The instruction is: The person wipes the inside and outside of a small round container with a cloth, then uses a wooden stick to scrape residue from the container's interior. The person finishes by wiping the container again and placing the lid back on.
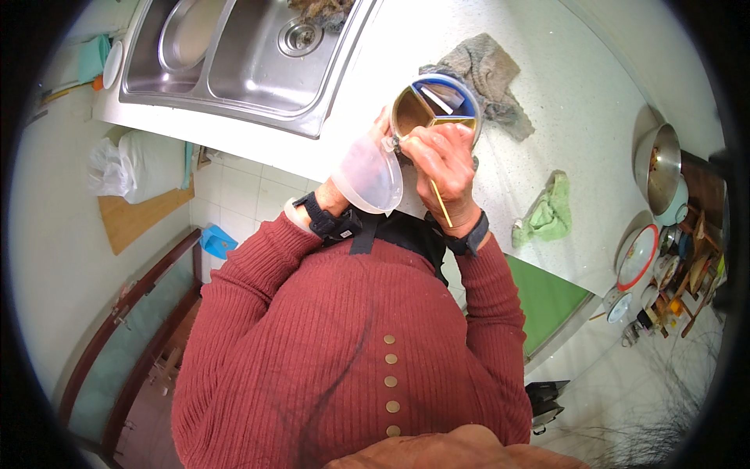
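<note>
A round container (432, 117) with divided compartments, brown and blue inside, is tilted up over the worktop. A white strip lies in its blue compartment. From its near side hangs a translucent plastic lid (372, 176). My left hand (382, 123) grips the container's left side, mostly hidden behind the lid. In my right hand (442, 158) is a thin yellowish stick (440, 202), its rear end pointing back towards me. Dark material shows by my right fingertips, at the joint of lid and container. A grey-brown cloth (489, 76) lies behind the container, partly covered by it.
A steel double sink (263, 70) holds a basin (187, 35) and a dark rag (325, 12). On the pale worktop (562, 117) lies a green cloth (545, 214). Along the right are a steel bowl (659, 167), a red-rimmed enamel dish (637, 258) and assorted kitchenware.
</note>
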Available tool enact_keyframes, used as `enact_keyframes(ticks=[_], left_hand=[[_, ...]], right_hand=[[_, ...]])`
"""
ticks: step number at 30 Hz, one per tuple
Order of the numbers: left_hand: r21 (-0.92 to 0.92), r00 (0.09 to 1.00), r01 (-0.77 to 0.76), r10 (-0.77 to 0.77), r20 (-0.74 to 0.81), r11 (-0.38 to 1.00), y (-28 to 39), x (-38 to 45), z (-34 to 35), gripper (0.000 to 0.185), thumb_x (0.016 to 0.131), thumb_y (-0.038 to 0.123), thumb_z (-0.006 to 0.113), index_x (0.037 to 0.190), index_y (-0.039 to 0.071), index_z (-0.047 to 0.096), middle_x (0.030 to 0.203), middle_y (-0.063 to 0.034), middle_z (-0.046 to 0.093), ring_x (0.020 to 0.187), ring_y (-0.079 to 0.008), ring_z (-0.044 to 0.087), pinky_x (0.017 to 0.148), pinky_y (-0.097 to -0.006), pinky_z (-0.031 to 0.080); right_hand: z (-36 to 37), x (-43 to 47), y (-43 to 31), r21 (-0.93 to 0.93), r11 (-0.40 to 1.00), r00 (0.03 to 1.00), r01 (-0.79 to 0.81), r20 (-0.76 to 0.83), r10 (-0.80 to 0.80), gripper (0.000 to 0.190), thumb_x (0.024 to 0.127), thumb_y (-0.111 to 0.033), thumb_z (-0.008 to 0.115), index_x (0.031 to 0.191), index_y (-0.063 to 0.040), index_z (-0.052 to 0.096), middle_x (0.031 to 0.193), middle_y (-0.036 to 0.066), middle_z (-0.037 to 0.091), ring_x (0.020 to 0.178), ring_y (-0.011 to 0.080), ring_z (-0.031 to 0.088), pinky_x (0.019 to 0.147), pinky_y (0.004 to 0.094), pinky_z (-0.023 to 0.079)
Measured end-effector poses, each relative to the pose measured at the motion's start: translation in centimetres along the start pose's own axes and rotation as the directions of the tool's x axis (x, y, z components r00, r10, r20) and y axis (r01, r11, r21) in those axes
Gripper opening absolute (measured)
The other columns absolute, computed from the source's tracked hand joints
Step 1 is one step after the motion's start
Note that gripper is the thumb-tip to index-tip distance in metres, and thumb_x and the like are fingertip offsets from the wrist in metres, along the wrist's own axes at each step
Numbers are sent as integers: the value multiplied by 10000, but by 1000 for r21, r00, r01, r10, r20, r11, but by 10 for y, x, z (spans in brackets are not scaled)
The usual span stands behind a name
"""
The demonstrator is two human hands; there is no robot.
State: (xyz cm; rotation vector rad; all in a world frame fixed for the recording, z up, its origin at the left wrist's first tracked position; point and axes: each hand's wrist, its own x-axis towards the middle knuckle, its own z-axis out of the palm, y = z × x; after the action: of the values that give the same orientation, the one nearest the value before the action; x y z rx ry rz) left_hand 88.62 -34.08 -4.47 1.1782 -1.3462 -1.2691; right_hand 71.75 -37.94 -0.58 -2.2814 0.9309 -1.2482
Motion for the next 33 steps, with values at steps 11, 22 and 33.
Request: enact_keyframes(ticks=[11,22,33], left_hand=[[-75,994,104,-104,-8,992,-23,-4,1,541,1051,73,503,1571,-15,382,1415,-252,537,1313,-393,551,1117,-409,438],[155,999,-20,24,-25,988,-20,-6,3,567,1064,21,439,1619,-26,333,1522,-106,511,1365,-178,489,1162,-303,370],[-136,992,129,-128,16,982,-39,-3,2,611,1099,193,477,1637,-27,289,1574,-89,456,1416,-161,429,1183,-292,334]], right_hand=[[10,-1,3,-24,1000,996,14,-82,-16,258,733,18,693,983,-50,686,925,50,677,832,241,623,841,401,435],[-13,8,9,35,999,992,3,123,-7,178,760,16,670,904,-87,665,893,43,663,854,238,605,859,382,411],[-34,-10,2,19,1000,992,0,129,-2,261,723,49,678,961,-57,696,946,63,687,873,253,628,871,394,429]])
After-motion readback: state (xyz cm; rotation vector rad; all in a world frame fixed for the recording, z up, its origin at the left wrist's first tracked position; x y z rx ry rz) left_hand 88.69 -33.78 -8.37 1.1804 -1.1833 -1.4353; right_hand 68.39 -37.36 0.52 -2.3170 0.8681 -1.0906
